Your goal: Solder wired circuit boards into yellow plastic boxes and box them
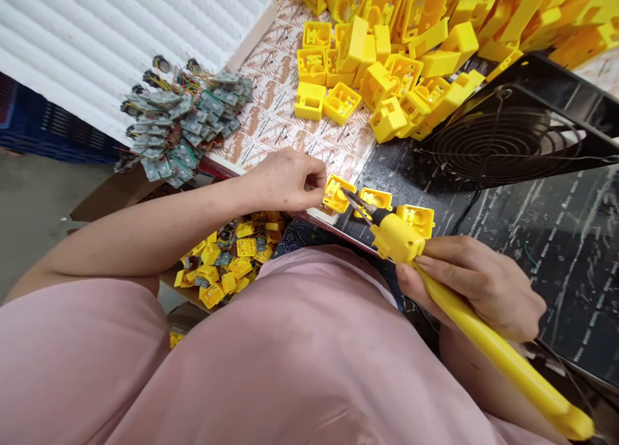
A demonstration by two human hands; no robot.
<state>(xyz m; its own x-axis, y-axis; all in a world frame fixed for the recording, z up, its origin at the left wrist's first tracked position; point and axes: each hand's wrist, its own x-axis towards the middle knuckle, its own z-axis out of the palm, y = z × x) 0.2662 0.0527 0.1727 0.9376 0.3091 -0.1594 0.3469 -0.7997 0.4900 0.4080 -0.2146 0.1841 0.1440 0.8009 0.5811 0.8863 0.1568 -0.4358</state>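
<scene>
My right hand (478, 284) is wrapped round a yellow soldering iron (464, 309) with a dark nozzle and metal tip. Its tip points into a small open yellow plastic case (337, 195) at the table's near edge. My left hand (290, 180) is closed in a pinch at the left side of that case, the fingertips against its edge. Whether a smaller part sits between those fingers is hidden. To the right, a second open case (374, 203) lies partly behind the iron's tip, and a third case (416, 219) sits beyond it.
A large heap of yellow cases (387, 64) covers the table's far side. Circuit boards with wires (188, 119) are piled at left beside a white foam sheet (120, 32). A black fan (503, 135) stands at right. Below the edge, a box holds cases and boards (232, 264).
</scene>
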